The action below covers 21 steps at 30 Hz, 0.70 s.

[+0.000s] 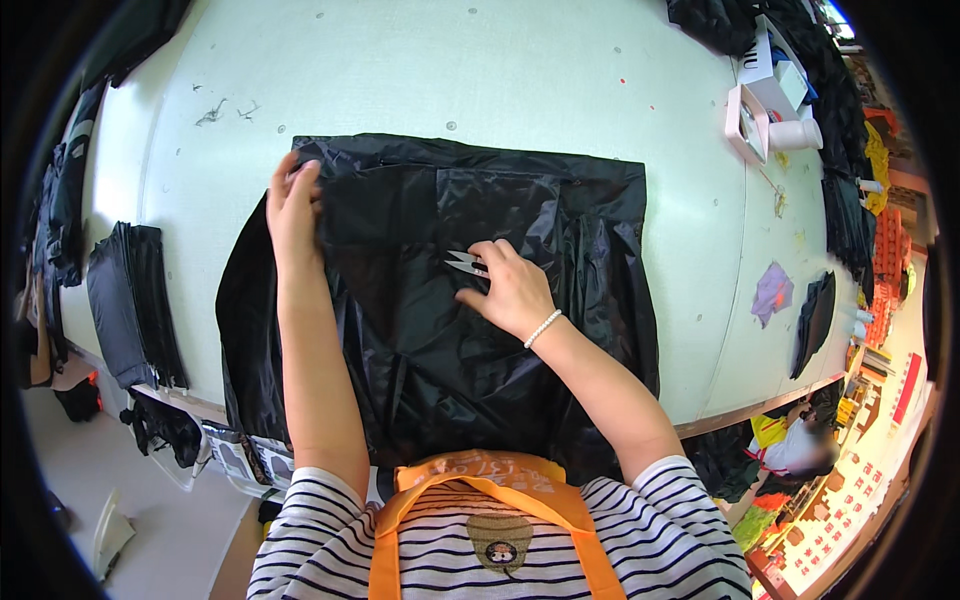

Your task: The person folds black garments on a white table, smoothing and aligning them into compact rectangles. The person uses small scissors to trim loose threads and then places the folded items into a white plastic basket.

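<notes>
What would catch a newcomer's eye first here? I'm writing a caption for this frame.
The large shiny black garment spread over the pale green table dominates the middle. On it, the right hand grips small thread snips, while the left hand presses flat on the fabric's upper left corner. A stack of folded dark pieces lies at the table's left edge.

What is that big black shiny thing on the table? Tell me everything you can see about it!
The black garment looks like thin, glossy fabric, creased and wrinkled all over. It lies spread flat on the pale green table, its lower edge hanging over the near side. The left hand presses on its upper left corner. The right hand rests near its middle, holding small metal thread snips against the cloth. What garment it is cannot be told.
</notes>
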Each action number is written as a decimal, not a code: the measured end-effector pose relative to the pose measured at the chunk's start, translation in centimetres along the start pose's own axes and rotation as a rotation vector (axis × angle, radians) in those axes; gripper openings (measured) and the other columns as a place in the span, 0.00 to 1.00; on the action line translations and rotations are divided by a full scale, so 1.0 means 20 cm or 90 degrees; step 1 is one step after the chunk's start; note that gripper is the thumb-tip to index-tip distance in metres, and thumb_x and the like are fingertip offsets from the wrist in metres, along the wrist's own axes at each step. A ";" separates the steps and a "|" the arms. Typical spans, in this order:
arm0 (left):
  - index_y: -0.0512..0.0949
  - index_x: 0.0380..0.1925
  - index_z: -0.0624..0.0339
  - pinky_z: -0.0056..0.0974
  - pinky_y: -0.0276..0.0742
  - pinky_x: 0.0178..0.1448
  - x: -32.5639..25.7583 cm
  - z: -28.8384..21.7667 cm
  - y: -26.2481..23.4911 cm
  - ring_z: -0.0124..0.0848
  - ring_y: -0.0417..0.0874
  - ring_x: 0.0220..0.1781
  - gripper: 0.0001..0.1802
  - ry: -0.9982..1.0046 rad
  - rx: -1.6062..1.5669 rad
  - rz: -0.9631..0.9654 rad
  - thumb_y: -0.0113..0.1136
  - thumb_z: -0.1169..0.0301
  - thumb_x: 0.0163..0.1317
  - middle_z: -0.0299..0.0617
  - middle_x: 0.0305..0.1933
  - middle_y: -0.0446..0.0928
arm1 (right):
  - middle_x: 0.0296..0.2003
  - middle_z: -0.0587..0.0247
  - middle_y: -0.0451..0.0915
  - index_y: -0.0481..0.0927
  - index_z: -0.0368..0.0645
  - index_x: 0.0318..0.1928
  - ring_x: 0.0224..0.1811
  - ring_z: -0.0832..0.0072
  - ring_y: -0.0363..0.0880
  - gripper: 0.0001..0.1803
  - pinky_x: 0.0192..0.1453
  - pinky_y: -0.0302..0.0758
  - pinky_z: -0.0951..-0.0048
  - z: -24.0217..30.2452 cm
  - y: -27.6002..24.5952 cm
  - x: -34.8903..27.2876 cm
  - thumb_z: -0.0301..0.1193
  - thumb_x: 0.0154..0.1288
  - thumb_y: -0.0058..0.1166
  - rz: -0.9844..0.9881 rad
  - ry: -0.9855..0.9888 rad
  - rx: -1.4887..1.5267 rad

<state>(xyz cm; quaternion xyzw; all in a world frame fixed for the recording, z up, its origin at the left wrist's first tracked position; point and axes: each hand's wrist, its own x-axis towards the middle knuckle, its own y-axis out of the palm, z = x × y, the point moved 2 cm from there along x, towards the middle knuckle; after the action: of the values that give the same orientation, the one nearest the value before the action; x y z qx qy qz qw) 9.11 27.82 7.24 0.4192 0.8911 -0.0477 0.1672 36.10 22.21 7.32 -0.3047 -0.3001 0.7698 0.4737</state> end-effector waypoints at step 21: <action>0.81 0.40 0.71 0.25 0.72 0.39 -0.46 0.19 0.92 0.20 0.77 0.33 0.11 -0.056 0.016 0.464 0.59 0.73 0.62 0.38 0.33 0.81 | 0.41 0.66 0.74 0.72 0.39 0.50 0.36 0.82 0.72 0.16 0.40 0.70 0.84 -0.43 -0.39 -0.24 0.39 0.74 0.43 -0.515 0.176 0.419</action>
<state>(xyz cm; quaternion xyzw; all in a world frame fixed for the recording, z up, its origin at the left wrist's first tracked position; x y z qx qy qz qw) 29.52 32.02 7.86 0.7087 0.6744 -0.0141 0.2065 48.61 22.27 8.55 -0.0988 -0.0709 0.5322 0.8378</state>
